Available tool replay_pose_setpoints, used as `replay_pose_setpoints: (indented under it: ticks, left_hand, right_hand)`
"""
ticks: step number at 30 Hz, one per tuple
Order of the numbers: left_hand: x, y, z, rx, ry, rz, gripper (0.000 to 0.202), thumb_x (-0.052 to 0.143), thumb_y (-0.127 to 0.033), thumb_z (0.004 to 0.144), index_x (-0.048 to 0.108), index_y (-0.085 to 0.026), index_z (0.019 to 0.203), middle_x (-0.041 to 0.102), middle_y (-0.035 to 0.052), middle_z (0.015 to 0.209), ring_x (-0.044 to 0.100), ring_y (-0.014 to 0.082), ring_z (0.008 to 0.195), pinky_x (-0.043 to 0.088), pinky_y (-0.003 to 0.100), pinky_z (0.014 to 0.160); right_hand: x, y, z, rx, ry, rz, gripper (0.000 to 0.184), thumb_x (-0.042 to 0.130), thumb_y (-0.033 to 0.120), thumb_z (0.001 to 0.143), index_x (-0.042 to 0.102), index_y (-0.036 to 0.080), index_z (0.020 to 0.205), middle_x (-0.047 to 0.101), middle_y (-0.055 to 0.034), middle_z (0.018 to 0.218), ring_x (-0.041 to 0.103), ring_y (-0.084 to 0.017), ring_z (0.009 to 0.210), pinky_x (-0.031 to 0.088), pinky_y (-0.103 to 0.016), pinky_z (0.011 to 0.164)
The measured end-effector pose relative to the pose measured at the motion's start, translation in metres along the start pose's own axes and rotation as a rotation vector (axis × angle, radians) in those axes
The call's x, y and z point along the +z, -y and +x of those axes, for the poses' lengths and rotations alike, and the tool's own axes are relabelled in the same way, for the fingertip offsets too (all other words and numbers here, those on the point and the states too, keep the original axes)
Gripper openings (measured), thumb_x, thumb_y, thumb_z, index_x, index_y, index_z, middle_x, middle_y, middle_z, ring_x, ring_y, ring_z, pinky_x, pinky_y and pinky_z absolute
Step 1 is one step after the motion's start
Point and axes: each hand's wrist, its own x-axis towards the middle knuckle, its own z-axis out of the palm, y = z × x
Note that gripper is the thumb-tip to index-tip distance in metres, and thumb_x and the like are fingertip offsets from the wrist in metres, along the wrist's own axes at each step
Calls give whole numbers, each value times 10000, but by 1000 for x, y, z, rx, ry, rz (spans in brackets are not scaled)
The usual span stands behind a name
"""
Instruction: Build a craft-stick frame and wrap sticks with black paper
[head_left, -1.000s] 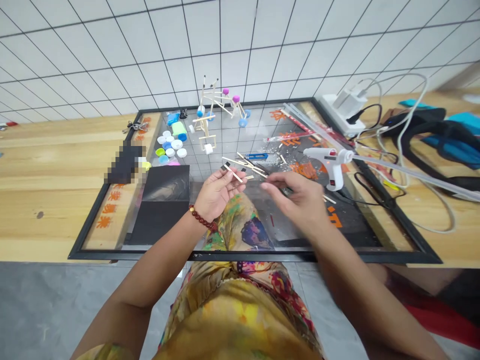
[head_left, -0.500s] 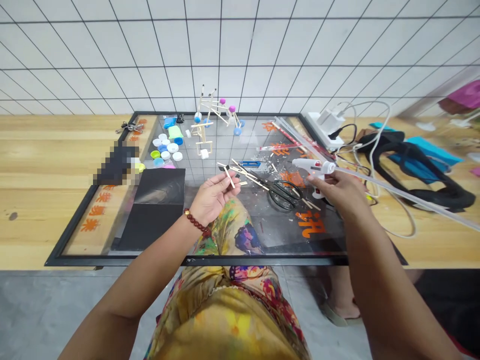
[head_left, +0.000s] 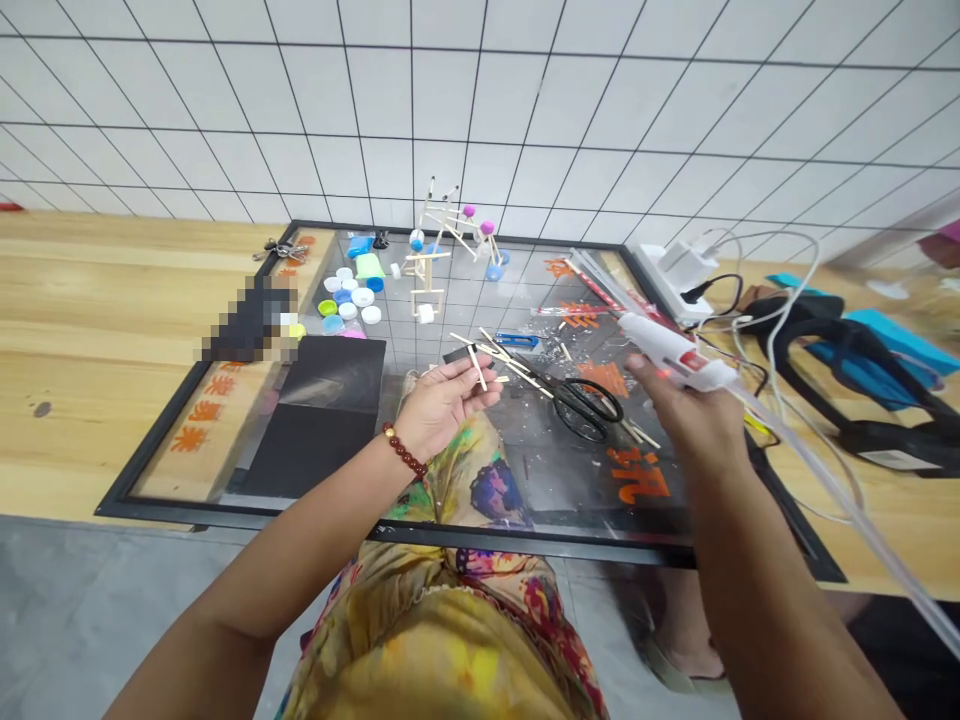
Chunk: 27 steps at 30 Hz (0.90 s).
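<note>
My left hand (head_left: 442, 400) is raised over the glass-topped board and pinches a thin wooden stick (head_left: 477, 367) together with a small black piece (head_left: 457, 354). My right hand (head_left: 690, 420) grips a white hot glue gun (head_left: 671, 360) by its body, tilted with a long cord trailing to the lower right. Black-handled scissors (head_left: 589, 410) lie on the board between my hands, among several loose wooden sticks (head_left: 517, 365). A blue cutter (head_left: 517, 340) lies just beyond them.
A black-framed glass board (head_left: 375, 532) sits on a wooden table (head_left: 97, 400). On it are stick models with coloured wheels (head_left: 450, 235), bottle caps (head_left: 349, 300), and a black sheet (head_left: 322, 420). Long glue sticks (head_left: 600, 285), a power strip (head_left: 682, 270) and a black bag (head_left: 862, 385) lie behind and right.
My right hand has taken hold of the glue gun and lifted it off the board, uncovering the scissors. The left hand stays in place, and the view has tilted slightly.
</note>
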Motion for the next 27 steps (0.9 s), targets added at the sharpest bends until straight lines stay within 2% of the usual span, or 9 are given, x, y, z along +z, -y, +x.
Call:
replay_pose_setpoints:
  ticks: [2,3,4,5,8,10,16,22,27]
  left_hand:
    - [0,1,0,31,-4,6,111,666,-58,851,751,-117,890,730,38,764,714,112,722,581,256,787]
    - [0,2,1,49,-8,12,101,676,-65,847,755,-116,884,731,40,765,715,114,728,580,262,801]
    - [0,3,1,66,-15,18,89,691,-74,841,758,-116,879,732,42,769,714,116,735,578,271,816]
    - [-1,3,2,83,-24,23,77,708,-82,832,761,-117,876,733,45,774,713,118,739,577,281,828]
    - [-2,4,5,125,-58,30,70,738,-92,812,762,-120,871,730,44,776,704,115,735,573,299,846]
    - [-3,5,6,142,-72,33,66,746,-95,802,760,-125,859,724,34,764,696,109,715,576,292,827]
    - [-3,10,7,174,-45,80,160,839,-169,700,764,-133,837,736,24,787,683,116,729,580,265,766]
    - [-3,14,5,222,16,116,243,905,-263,607,762,-144,763,739,20,790,679,136,742,584,321,797]
    - [-2,15,5,236,26,135,281,916,-300,594,764,-149,776,732,17,775,675,135,724,590,338,802]
  right_hand:
    - [3,23,-22,68,27,66,232,803,393,733,712,215,851,699,-76,753,622,-197,651,483,-342,614]
    - [6,34,-34,44,84,67,235,793,417,742,693,214,805,681,-62,717,606,-197,624,475,-346,592]
    - [9,43,-45,-23,162,61,242,771,436,765,673,215,776,659,-46,695,594,-195,612,464,-347,581]
    - [14,51,-55,-105,180,49,243,756,443,781,660,220,775,643,-33,691,585,-194,614,459,-348,587]
    - [28,67,-77,-345,180,-31,249,698,431,841,588,235,735,582,-10,666,547,-184,610,430,-338,590]
    - [36,74,-83,-423,179,-69,271,674,406,869,534,239,707,552,-4,647,531,-180,609,421,-331,599]
    - [46,74,-84,-559,196,-42,261,663,359,894,514,225,727,539,14,642,504,-153,592,376,-294,560]
    - [45,71,-85,-593,177,-37,270,687,325,886,499,215,728,501,32,629,472,-132,566,354,-282,552]
    - [45,70,-85,-594,191,-40,273,699,315,878,498,215,723,496,35,620,468,-132,565,354,-283,560]
